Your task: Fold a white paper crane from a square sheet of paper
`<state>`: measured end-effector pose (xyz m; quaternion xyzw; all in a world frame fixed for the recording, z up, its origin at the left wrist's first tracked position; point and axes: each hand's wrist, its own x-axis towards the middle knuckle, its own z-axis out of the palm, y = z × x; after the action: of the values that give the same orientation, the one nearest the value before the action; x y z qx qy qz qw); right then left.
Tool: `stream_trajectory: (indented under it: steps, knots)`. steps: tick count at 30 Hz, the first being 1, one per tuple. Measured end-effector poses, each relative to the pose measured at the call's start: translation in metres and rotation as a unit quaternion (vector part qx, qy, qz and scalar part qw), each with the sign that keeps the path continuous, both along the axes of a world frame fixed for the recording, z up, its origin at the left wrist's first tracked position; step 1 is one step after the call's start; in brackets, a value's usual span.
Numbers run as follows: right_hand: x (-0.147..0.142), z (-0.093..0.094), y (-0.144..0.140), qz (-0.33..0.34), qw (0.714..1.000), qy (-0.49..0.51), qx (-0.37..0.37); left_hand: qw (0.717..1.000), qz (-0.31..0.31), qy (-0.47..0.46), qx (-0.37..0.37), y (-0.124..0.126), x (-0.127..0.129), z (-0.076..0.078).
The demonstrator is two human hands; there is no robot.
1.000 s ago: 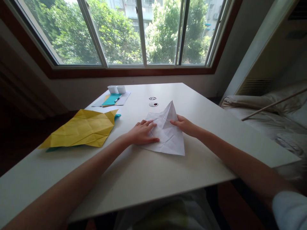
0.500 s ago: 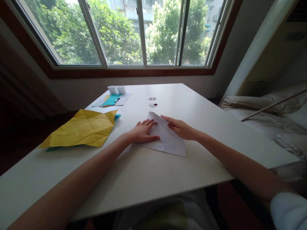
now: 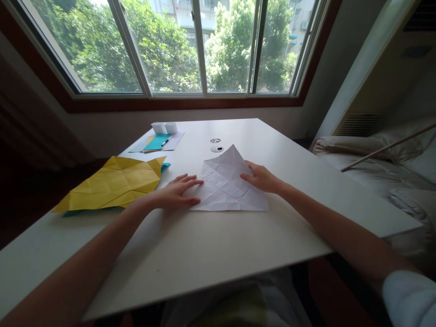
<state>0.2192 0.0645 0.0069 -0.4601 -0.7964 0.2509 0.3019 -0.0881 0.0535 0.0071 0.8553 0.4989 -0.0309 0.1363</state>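
Note:
A creased sheet of white paper [image 3: 226, 184] lies on the white table in front of me, its far corner raised. My right hand [image 3: 260, 176] pinches the paper's right side, thumb on top and the other fingers behind it. At the left edge, my left hand [image 3: 179, 190] rests low with its fingers spread, the fingertips touching the paper or just beside it. Fold lines cross the sheet's surface.
To the left lies a creased yellow sheet [image 3: 116, 184] over a teal one [image 3: 165, 166]. Farther back are small white folded boxes [image 3: 164, 127], teal paper [image 3: 157, 141] and a pen [image 3: 165, 141]. Two round inserts [image 3: 217, 148] sit in the table [image 3: 306, 181]. A sofa [image 3: 381, 159] stands right.
The white paper has been unfolded from a flatter triangle, its far corner lifted. My left hand has slid left off its middle; my right hand now grips its right side.

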Motion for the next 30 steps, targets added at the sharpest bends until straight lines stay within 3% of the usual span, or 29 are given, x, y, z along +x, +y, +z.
stream_trajectory:
  steps: [3, 7, 11, 14, 17, 25, 30]
  knots:
    - [0.003, 0.001, -0.002, 0.008, 1.000, -0.026, 0.005, 1.000, 0.010, 0.014, 0.010, -0.003, 0.004, 0.000]
    - [0.007, -0.003, 0.000, -0.032, 0.997, -0.069, 0.013, 1.000, 0.016, 0.010, 0.013, -0.004, 0.004, -0.001]
    - [0.008, -0.006, 0.003, -0.030, 0.995, -0.093, 0.019, 0.998, -0.004, -0.015, 0.056, 0.002, 0.003, -0.004]
    - [0.009, -0.007, 0.005, -0.018, 0.995, -0.091, 0.025, 0.992, -0.025, -0.053, 0.108, 0.019, 0.000, -0.002]
    - [0.009, -0.009, 0.007, -0.007, 0.996, -0.085, 0.035, 0.985, 0.010, -0.097, 0.140, 0.043, -0.003, -0.002]
    - [0.005, -0.007, 0.007, -0.032, 0.995, -0.087, 0.042, 0.972, 0.095, -0.208, 0.057, 0.096, 0.003, -0.012]
    - [0.008, -0.006, 0.011, -0.038, 0.993, -0.106, 0.032, 0.963, 0.132, -0.216, 0.095, 0.108, 0.004, -0.021]
